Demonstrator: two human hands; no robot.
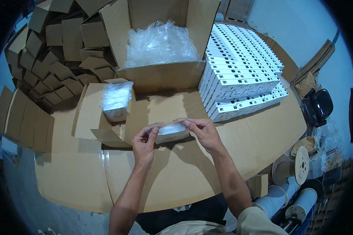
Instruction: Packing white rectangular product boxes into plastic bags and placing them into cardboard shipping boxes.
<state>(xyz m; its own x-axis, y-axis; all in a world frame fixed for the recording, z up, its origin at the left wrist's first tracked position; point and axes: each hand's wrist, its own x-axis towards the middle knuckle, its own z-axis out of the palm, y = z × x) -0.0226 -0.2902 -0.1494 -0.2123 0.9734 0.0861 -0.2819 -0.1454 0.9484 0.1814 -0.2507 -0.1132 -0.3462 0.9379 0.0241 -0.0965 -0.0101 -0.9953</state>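
Head view: left hand (144, 144) and right hand (202, 132) both pinching a small bagged white box (171, 133) by its ends, fingers closed on it, bagged stack (116, 100) just beyond left fingertips.

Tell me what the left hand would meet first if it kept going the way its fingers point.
The left hand points up and away across the table, gripping a small plastic-wrapped white box. Straight on, it would probably meet the flattened cardboard flap first, then the bagged box standing beyond it; depth is uncertain.
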